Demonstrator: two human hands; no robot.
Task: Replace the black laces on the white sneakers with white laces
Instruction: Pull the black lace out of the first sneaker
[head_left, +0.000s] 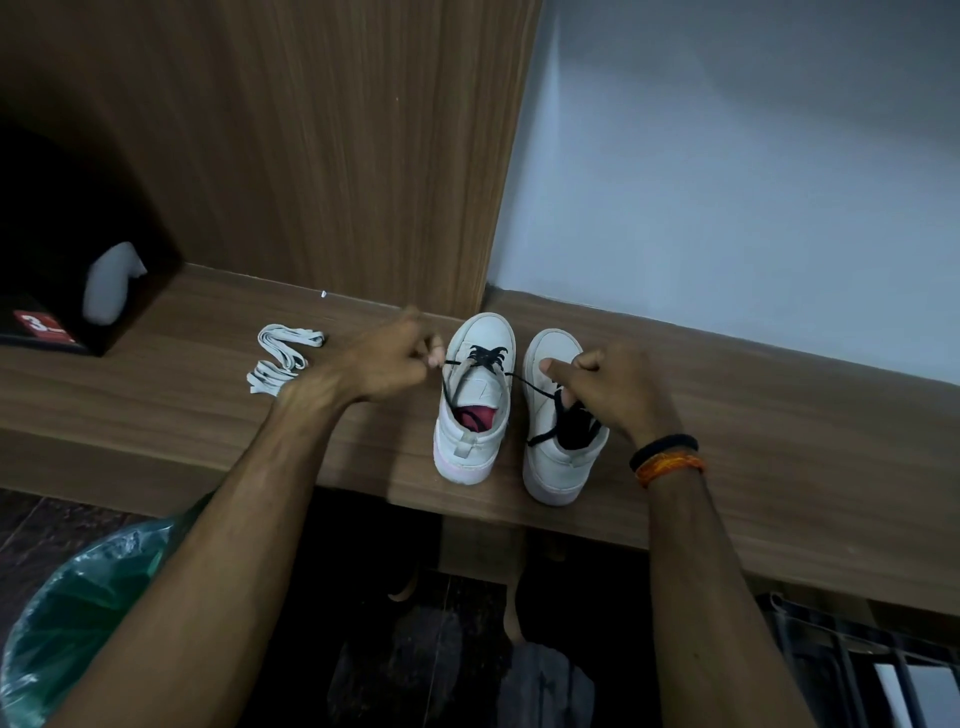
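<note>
2 white sneakers stand side by side on the wooden worktop, toes pointing away from the person toward the back wall, heels at the front edge, so each long axis runs front to back. The left sneaker keeps a black lace crossed only through its eyelets nearest the toe; its tongue area is open and a red lining shows inside. One end of that lace runs out to the left, where the left hand pinches it between curled fingers just beside the shoe's toe. The other end stretches right across the gap to the right hand, whose fingers are curled and clamped on it over the right sneaker. More black lace lies bunched in that shoe's opening. The right wrist wears a black band and an orange band.

Left of the shoes, well apart from them, a bundle of white laces lies folded on the worktop. Farther left, a dark open box holds a pale cloth-like thing. Below the worktop on the left, a bin lined with a green bag stands on the floor.
</note>
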